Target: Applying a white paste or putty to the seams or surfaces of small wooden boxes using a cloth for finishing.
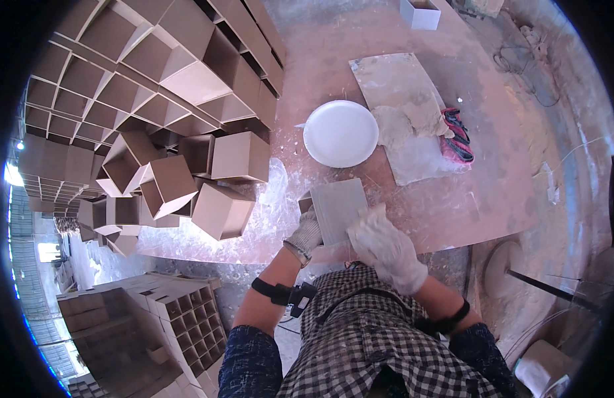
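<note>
Near the front edge of the table, I hold a small square cardboard box (340,211) with a grey, streaked face turned up. My left hand (305,235), in a pale knitted glove, grips the box at its left side; its fingertips are partly hidden. My right hand (386,252), in a whitish glove, is against the right edge of the grey face. Motion smears its fingers, so I cannot tell how they are bent. Just beyond the box lies a round white plate-like lid (341,134).
Several loose open boxes (222,211) lie at the left, before a tall stack of boxes (181,73). A board (413,159) bears a brown lumpy heap (408,123) and a red-and-black glove (458,136). A white box (420,16) stands far off. More stacked boxes (191,318) are lower left.
</note>
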{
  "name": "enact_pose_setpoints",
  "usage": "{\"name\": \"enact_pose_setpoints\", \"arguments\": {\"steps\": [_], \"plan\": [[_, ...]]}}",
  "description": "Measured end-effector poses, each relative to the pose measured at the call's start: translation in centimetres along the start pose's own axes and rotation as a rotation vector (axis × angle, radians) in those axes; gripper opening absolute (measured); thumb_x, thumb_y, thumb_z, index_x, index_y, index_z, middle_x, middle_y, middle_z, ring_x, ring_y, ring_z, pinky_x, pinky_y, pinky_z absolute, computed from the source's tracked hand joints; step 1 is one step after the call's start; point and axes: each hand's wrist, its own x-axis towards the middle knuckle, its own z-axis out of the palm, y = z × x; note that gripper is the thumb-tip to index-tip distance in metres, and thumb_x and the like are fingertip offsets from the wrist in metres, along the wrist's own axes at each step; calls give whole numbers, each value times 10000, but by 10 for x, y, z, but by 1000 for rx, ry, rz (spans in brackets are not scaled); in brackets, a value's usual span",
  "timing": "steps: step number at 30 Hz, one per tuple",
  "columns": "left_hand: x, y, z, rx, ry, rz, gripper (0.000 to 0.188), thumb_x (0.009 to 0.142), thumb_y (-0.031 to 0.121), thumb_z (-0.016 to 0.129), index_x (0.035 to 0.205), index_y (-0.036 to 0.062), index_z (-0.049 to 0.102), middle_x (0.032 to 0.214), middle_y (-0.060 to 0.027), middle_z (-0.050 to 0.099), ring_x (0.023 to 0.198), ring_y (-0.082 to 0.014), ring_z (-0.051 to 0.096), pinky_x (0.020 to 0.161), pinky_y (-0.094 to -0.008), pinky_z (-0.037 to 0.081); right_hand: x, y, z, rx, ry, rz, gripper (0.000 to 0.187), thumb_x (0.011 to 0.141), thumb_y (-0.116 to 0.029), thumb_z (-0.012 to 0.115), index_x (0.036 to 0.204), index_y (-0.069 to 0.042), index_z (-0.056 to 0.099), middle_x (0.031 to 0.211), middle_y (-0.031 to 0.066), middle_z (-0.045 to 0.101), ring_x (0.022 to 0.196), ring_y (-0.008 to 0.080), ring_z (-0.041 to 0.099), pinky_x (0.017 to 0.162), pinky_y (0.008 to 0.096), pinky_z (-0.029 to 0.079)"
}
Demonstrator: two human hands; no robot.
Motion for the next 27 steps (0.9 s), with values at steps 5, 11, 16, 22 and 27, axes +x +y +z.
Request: {"name": "enact_pose_setpoints", "arguments": {"steps": [5, 11, 16, 22, 27], "plan": [[3, 3, 5, 201, -14, 63, 469, 1007, 337, 401, 1422, 118, 402, 1425, -112, 466, 1297, -264, 457, 1077, -355, 374, 12, -8, -46, 192, -108, 190, 502, 793, -173, 575, 1272, -32, 520, 1157, 178, 537, 1067, 369, 535, 999, 469, 395], [7, 27, 27, 27, -37, 1, 488, 1037, 358, 340, 1478, 149, 326, 1471, -86, 423, 1340, -239, 413, 1112, -347, 341, 86, 26, 2, 80, 162, -73, 597, 797, -207, 576, 1342, -2, 446, 1254, 184, 509, 1192, 361, 471, 1067, 458, 333], [8, -13, 7, 703, -9, 186, 514, 931, 358, 536, 1353, 67, 500, 1393, -157, 492, 1274, -319, 474, 1047, -394, 401, 18, -32, -10, -107, -171, -27, 499, 819, -219, 557, 1239, 42, 491, 1222, 203, 525, 1230, 350, 466, 1079, 453, 345], [13, -12, 6, 506, 6, 78, 496, 977, 333, 473, 1402, 84, 418, 1415, -137, 466, 1287, -288, 453, 1050, -391, 398, 23, -31, -52, 140, -553, 261, 471, 796, -206, 582, 1205, 20, 515, 1203, 204, 521, 1147, 385, 499, 1027, 479, 387], [-8, 86, 63, 987, 53, 242, 454, 1024, 287, 426, 1430, 92, 363, 1381, -107, 490, 1220, -257, 497, 1021, -386, 425, 78, 15, -3, -168, 79, -111, 461, 784, -225, 608, 1187, -12, 541, 1189, 183, 526, 1107, 373, 509, 1008, 470, 400]]}}
